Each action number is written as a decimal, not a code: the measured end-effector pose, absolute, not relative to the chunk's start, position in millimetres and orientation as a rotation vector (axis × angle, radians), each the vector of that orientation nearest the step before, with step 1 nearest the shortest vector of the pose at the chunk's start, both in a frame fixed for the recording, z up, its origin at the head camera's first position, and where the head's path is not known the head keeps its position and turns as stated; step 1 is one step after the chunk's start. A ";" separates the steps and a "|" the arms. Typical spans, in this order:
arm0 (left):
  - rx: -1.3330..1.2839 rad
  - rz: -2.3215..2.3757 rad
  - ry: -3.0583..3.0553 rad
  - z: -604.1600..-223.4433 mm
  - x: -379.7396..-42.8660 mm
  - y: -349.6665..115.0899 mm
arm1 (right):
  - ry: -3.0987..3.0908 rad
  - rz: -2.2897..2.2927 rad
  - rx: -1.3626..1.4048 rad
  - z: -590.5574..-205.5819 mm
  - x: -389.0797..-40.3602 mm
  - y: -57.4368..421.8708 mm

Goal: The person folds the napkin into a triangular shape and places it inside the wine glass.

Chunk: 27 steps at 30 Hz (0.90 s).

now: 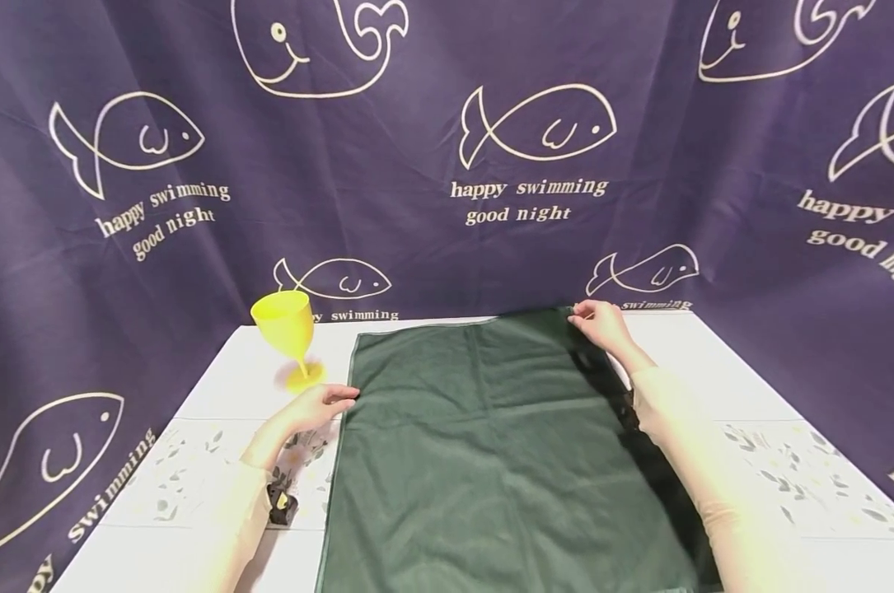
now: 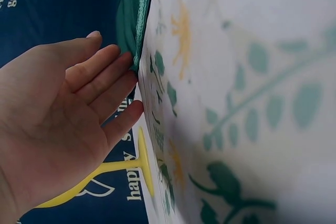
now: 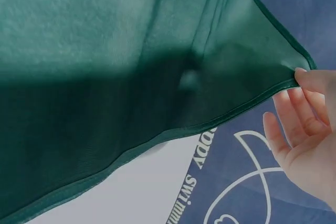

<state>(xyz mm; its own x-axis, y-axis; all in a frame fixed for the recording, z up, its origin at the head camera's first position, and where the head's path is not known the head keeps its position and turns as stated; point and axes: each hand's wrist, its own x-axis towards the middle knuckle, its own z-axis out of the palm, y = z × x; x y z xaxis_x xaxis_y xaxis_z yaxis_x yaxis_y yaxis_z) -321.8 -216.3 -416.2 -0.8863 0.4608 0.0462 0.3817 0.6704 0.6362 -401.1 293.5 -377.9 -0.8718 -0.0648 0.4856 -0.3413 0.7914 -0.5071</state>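
Currently pinching one green cloth (image 1: 484,453), spread over counter (image 1: 227,395), at raised far-right corner with right hand (image 1: 602,325); touching left edge with relaxed left hand (image 1: 316,408), fingers extended. Counting one yellow goblet (image 1: 287,325), left of cloth.

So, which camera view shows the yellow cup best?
The head view: the yellow cup shows its bowl, stem and foot. In the left wrist view, the left hand hides part of its bowl; the right wrist view doesn't show it.

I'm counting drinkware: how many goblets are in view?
1. The yellow goblet stands on the table, left of the green cloth and just beyond the left hand. Any under the cloth would be hidden.
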 end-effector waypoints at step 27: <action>0.645 1.026 2.712 -405.9 -312.4 -213.2 | -2.445 0.980 0.405 -370.4 -365.1 245.4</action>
